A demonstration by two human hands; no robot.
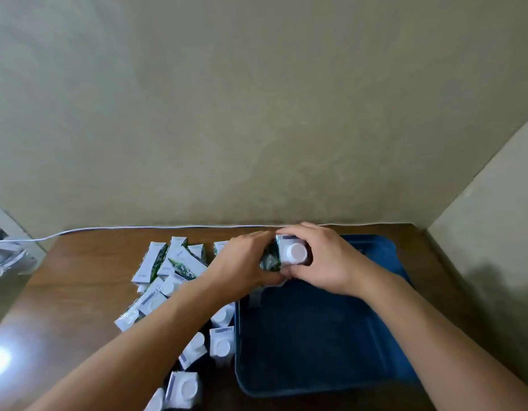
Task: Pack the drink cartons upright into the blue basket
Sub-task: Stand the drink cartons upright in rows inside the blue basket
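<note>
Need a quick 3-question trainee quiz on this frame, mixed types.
1. True or false: both hands grip one carton at the far-left corner of the basket.
2. Most loose cartons lie: A) left of the basket B) right of it C) inside it.
3. Fill in: a white ___ runs along the table's far edge.

Key: 1 true; 2 A; 3 cable. Left hand and right hand both hold it.

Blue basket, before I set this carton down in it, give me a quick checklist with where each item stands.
1. Both hands grip the held white-capped green and white drink carton, left hand, right hand: ok.
2. Cap faces up: ok.
3. Carton over the blue plastic basket, at its far left corner: ok.
4. Basket floor free: ok.
5. Carton bottom seated: cannot tell.
6. Loose cartons on the brown wooden table packed: not ok.
</note>
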